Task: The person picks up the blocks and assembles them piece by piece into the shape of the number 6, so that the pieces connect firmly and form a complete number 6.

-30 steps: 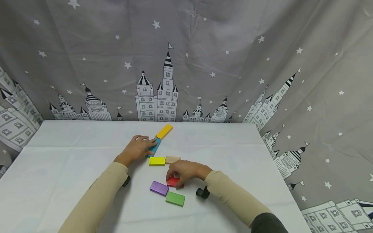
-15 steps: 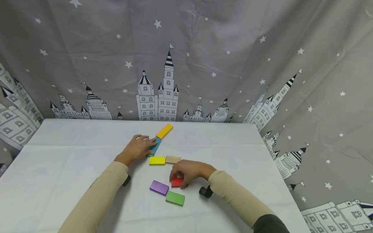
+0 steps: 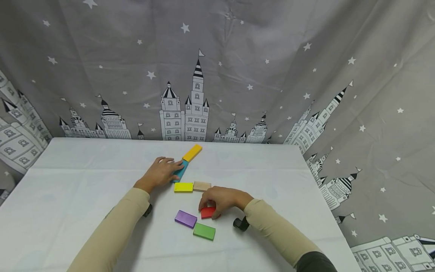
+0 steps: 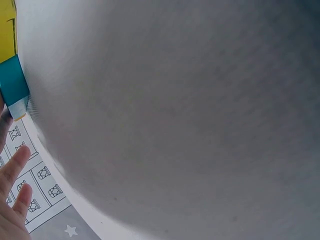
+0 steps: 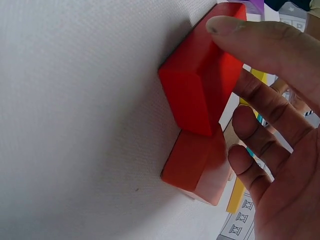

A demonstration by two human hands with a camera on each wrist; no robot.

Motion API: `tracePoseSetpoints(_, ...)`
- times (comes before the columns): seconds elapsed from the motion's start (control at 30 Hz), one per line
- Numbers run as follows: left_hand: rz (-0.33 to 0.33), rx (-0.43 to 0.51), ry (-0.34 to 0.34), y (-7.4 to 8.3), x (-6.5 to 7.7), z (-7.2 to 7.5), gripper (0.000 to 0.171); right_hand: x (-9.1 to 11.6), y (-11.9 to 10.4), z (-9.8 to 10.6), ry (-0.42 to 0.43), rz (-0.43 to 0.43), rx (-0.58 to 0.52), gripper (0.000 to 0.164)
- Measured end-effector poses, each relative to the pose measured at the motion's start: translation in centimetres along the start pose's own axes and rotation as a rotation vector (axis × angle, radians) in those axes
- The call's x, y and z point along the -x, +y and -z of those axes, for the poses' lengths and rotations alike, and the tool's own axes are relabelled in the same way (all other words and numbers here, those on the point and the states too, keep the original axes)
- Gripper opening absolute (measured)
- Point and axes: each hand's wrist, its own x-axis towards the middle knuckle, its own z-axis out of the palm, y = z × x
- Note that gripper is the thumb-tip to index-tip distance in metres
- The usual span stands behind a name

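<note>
My left hand point(image 3: 159, 175) holds a blue block point(image 3: 181, 172) by thumb and index finger, flat on the white table; its other fingers stand off it. That block's far end meets an orange-yellow block point(image 3: 192, 153), its near end a bright yellow block point(image 3: 183, 187). Between thumb and fingers, my right hand point(image 3: 222, 198) grips a red block point(image 3: 206, 214). In the right wrist view an orange-red block point(image 5: 192, 165) lies against the red one; the hand covers it in the head view. A plain wooden block point(image 3: 202, 186) adjoins the bright yellow one.
Left of the red block lies a purple block point(image 3: 185, 219), its corner close to a green block point(image 3: 204, 231) nearer me. A grey curtain point(image 3: 231, 87) with printed castles and stars hangs behind the table point(image 3: 85, 181).
The right hand has slid the red block a little to the right, opening a gap from the purple block. The left hand and the blue block have stayed put.
</note>
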Motion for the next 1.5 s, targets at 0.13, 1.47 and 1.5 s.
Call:
tracePoseSetpoints(0.13,-0.003,-0.004,-0.002,0.0,0.0,0.1,0.059,0.0,0.1,0.0,0.000,0.009,0.009,0.037)
tracePoseSetpoints(1.47,-0.023,-0.021,0.005,0.2,0.2,0.3,0.058,-4.1,-2.9,0.0,0.001,0.121,0.010,0.049)
tracePoseSetpoints(1.5,-0.021,-0.020,0.004,0.3,0.2,0.3,0.057,-4.3,-3.0,0.0,-0.002,0.121,0.010,0.050)
